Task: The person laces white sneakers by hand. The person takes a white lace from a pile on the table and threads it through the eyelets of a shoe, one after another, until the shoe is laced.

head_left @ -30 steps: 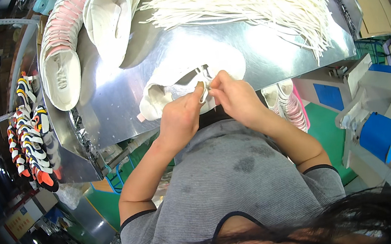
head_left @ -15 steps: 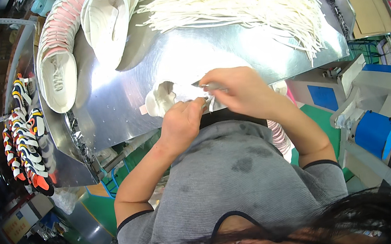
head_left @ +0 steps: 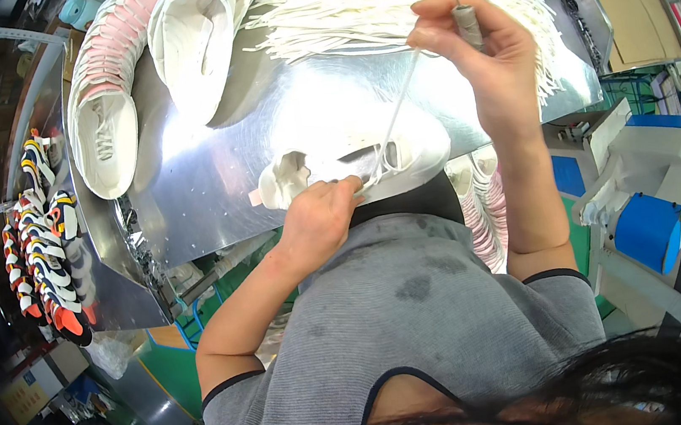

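Note:
A white shoe (head_left: 428, 149) lies on its side or sole, I cannot tell which, at the near edge of the metal table. My left hand (head_left: 320, 217) is closed on its near edge, beside the lacing. Raised to the right above the table, my right hand (head_left: 500, 57) pinches a white shoelace (head_left: 400, 105) between thumb and finger. That lace runs taut down to the shoe's eyelets. Tucked in the same hand is a thin metal hook tool (head_left: 466, 25) with a wrapped grey handle, its tip pointing away.
Loose white laces (head_left: 366, 5) are heaped at the table's far side. Rows of nested white and pink shoes (head_left: 106, 139) line the far left. More shoes (head_left: 485, 212) show below the near right edge. Metal table (head_left: 186, 197) has raised side edges. A grey machine (head_left: 650, 174) stands right.
My right hand has risen from the shoe, up and to the right, drawing the lace out with it. The left hand has stayed at the shoe.

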A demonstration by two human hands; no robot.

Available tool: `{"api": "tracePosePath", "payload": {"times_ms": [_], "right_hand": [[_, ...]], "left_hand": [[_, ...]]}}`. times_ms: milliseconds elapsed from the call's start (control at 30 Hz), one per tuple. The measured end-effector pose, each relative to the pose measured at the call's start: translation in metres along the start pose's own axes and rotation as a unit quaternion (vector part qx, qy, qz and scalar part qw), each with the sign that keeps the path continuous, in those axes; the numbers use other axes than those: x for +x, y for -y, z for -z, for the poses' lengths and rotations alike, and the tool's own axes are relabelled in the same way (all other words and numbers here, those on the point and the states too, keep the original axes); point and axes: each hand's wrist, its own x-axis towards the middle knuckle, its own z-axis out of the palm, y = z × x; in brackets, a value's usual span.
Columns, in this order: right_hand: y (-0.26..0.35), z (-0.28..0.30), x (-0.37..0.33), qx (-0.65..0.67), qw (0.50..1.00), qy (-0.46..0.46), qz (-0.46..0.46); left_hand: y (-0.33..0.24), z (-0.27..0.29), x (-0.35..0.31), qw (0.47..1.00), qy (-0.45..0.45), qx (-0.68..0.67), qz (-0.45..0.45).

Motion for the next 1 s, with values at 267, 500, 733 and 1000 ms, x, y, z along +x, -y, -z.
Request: {"api": "tracePosePath", "payload": {"times_ms": [267,500,733,1000], "right_hand": [[-0.079,-0.024,-0.035,-0.02,0.991,0.067,-0.115],[-0.104,-0.03,-0.04,0.059,0.988,-0.01,-0.141],[-0.11,-0.032,-0.043,0.064,0.992,-0.024,-0.106],[-0.115,-0.029,-0.044,0.064,0.993,-0.012,-0.094]], "left_hand": [[-0.014,0.001,0.008,0.996,-0.074,-0.014,0.047],[-0.022,-0.025,0.017,0.972,-0.169,0.153,0.053],[-0.018,-0.024,0.029,0.963,-0.191,0.192,0.01],[-0.023,0.004,0.024,0.995,-0.07,0.018,0.07]]}}
